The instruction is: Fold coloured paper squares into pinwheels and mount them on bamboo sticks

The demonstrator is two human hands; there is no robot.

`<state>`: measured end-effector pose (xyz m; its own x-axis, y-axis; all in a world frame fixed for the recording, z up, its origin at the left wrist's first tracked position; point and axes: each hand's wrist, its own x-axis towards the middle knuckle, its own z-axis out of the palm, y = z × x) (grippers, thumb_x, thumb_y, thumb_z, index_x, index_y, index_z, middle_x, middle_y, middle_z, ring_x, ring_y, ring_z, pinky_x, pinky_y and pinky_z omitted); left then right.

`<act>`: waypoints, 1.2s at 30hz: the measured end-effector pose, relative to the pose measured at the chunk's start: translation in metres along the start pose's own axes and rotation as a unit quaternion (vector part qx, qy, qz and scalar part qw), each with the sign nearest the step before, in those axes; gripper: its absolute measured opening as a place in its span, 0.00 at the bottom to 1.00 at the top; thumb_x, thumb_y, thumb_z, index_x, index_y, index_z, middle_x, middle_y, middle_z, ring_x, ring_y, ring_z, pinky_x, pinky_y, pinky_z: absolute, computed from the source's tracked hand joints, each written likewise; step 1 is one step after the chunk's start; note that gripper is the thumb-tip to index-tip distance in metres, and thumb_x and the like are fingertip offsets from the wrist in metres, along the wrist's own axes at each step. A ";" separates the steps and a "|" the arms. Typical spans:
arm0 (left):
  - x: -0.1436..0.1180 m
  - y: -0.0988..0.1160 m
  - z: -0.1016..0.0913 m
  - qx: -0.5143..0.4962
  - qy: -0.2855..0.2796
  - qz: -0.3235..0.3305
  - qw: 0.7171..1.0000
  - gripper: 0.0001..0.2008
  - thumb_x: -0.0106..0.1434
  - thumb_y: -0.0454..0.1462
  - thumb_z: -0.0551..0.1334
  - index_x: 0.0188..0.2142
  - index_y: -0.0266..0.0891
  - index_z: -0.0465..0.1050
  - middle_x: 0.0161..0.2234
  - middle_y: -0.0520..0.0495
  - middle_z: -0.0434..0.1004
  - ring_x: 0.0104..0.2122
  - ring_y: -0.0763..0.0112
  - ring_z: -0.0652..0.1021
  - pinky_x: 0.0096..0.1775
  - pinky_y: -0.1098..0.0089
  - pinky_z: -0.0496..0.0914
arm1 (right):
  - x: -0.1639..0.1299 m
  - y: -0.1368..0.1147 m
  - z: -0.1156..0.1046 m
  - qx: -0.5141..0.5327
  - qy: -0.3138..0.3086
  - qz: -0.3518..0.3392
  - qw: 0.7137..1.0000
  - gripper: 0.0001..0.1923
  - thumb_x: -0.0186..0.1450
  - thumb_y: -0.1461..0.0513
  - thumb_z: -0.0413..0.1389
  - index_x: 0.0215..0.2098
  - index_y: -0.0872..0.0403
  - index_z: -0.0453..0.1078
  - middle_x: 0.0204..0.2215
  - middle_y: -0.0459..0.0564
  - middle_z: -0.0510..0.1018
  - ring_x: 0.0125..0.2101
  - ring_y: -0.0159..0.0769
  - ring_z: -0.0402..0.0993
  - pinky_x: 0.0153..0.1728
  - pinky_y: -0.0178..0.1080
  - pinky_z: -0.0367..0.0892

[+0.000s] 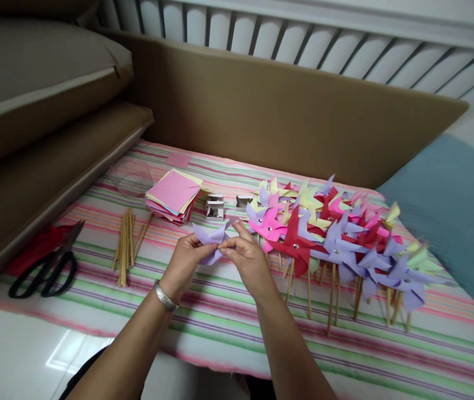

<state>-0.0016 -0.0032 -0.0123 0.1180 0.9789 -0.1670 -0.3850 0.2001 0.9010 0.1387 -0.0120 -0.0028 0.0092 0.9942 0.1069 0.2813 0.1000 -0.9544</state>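
A lilac paper pinwheel, its corners folded inward, is held up between both hands over the striped cloth. My left hand pinches its left side, thumb on the paper. With thumb and fingers, my right hand grips the pinwheel near its centre and right edge. Whether a pin sits in the centre is too small to tell. Just beyond the hands stand a small open box with small dark bits inside and a second small box.
Finished pinwheels on sticks, including a red pinwheel, crowd the right side. Left of the hands are a stack of coloured paper squares, wooden sticks and scissors. A brown board stands behind the striped cloth.
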 end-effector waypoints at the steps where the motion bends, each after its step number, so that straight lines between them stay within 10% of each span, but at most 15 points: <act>1: 0.000 0.001 0.001 0.003 0.000 -0.002 1.000 0.09 0.45 0.35 0.70 0.28 0.36 0.79 0.27 0.48 0.80 0.26 0.70 0.76 0.32 0.72 0.66 | 0.000 0.001 0.000 0.008 0.000 0.005 1.000 0.05 0.54 0.63 0.58 0.28 0.49 0.76 0.60 0.47 0.61 0.61 0.43 0.51 0.59 0.48 0.45; 36: 0.001 -0.001 -0.004 0.016 -0.001 -0.026 1.000 0.08 0.44 0.35 0.70 0.27 0.37 0.79 0.25 0.50 0.80 0.23 0.74 0.74 0.29 0.74 0.64 | 0.004 0.007 0.003 0.111 -0.022 0.095 0.989 0.05 0.49 0.62 0.61 0.25 0.52 0.76 0.51 0.53 0.70 0.54 0.45 0.62 0.53 0.45 0.55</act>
<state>-0.0044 -0.0021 -0.0146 0.1395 0.9671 -0.2129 -0.3485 0.2491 0.9036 0.1376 -0.0067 -0.0104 -0.0014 0.9961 -0.0887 0.0612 -0.0884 -0.9942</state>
